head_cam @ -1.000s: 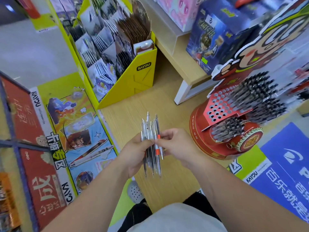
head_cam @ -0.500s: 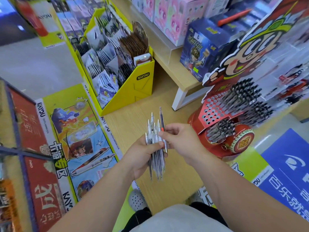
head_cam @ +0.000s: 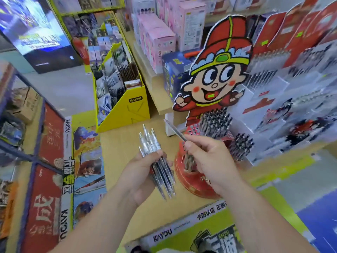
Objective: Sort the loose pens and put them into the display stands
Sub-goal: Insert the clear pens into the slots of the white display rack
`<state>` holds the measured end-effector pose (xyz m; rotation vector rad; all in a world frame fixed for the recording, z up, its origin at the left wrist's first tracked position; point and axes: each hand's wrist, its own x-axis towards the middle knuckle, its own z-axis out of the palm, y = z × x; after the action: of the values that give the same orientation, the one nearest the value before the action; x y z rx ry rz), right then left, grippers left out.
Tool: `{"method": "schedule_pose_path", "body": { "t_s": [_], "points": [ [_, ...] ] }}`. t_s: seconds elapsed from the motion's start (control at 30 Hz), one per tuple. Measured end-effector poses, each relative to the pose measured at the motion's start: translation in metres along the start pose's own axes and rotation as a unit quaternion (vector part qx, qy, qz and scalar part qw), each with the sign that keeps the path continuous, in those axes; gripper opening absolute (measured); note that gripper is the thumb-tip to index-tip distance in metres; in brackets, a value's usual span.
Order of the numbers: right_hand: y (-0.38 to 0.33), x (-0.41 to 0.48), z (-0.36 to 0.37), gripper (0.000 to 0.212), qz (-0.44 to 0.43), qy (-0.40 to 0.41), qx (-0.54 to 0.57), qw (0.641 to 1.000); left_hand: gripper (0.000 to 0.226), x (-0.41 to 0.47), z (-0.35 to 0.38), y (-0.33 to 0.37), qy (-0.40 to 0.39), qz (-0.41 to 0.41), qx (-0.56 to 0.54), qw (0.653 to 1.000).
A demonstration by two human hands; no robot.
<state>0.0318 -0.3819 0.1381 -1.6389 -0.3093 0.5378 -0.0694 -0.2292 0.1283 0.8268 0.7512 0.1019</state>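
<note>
My left hand (head_cam: 140, 172) grips a bundle of several clear pens (head_cam: 155, 157), tips pointing down toward me. To its right, my right hand (head_cam: 207, 159) pinches a single pen (head_cam: 175, 131) that slants up and to the left, apart from the bundle. Just behind my right hand stands the round red display stand (head_cam: 193, 181), its tiers holding many dark-capped pens (head_cam: 215, 123); a cartoon figure cutout (head_cam: 217, 70) rises above it. My right hand hides part of the stand's lower tier.
A yellow card display box (head_cam: 127, 110) stands at the back left of the wooden table (head_cam: 116, 152). Pink boxes (head_cam: 160, 39) fill a raised wooden shelf behind. Clear tiered pen racks (head_cam: 291, 99) crowd the right. Printed banners lie to the left and front.
My right hand has drawn one pen out of the bundle and carried it right toward the red stand. The view has tilted upward, showing more of the shelves.
</note>
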Motion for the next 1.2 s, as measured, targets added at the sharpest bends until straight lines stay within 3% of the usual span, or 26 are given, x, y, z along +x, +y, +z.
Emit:
{"method": "schedule_pose_path", "body": {
  "t_s": [0.27,0.43,0.57,0.93,1.2],
  "points": [
    [-0.022,-0.025,-0.115,0.024,0.027,-0.039,-0.012,0.999,0.014,-0.047,0.091,-0.037,0.066,0.03,-0.026,0.997],
    [-0.034,-0.032,-0.169,0.003,-0.021,0.042,0.044,0.998,0.01,-0.061,0.129,-0.043,0.058,0.027,-0.027,0.998],
    [-0.041,-0.027,-0.19,0.014,-0.024,0.083,0.089,0.992,0.013,-0.059,0.152,-0.037,0.034,0.019,-0.038,0.999],
    [-0.078,0.013,-0.221,0.017,-0.076,0.179,0.099,0.976,0.011,-0.018,0.192,-0.015,-0.032,0.018,-0.112,0.993],
    [-0.087,0.05,-0.251,0.018,-0.108,0.13,-0.047,0.984,0.032,0.023,0.225,-0.017,0.021,0.0,-0.143,0.989]
  ]
}}
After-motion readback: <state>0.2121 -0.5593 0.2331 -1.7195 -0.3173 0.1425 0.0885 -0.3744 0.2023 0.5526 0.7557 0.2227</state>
